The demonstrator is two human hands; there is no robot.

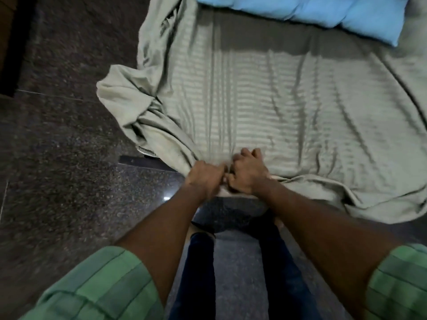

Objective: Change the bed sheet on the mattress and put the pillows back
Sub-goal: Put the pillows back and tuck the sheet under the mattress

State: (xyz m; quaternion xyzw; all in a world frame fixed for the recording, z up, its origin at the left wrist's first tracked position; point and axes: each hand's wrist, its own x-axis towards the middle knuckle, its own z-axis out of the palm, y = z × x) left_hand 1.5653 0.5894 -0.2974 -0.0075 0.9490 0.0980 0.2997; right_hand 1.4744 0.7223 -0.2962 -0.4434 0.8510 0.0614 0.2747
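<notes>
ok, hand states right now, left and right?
Left hand: fingers curled, gripping the near edge of the pale green striped bed sheet.
Right hand: fingers curled, gripping the same edge beside it.

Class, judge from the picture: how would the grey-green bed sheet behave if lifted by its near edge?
The bed sheet is probably floppy: it lies in creases and bunches at the corner. Likely light, since the left hand and right hand gather it by pinching. It would sag, not hold shape.

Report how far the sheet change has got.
Done: a grey-green striped sheet is spread over the mattress. In hand: the left hand and right hand grip its near edge at the foot. Left: the bunched left corner spilling on the floor needs tucking, wrinkles need smoothing. One blue pillow lies at the head.
</notes>
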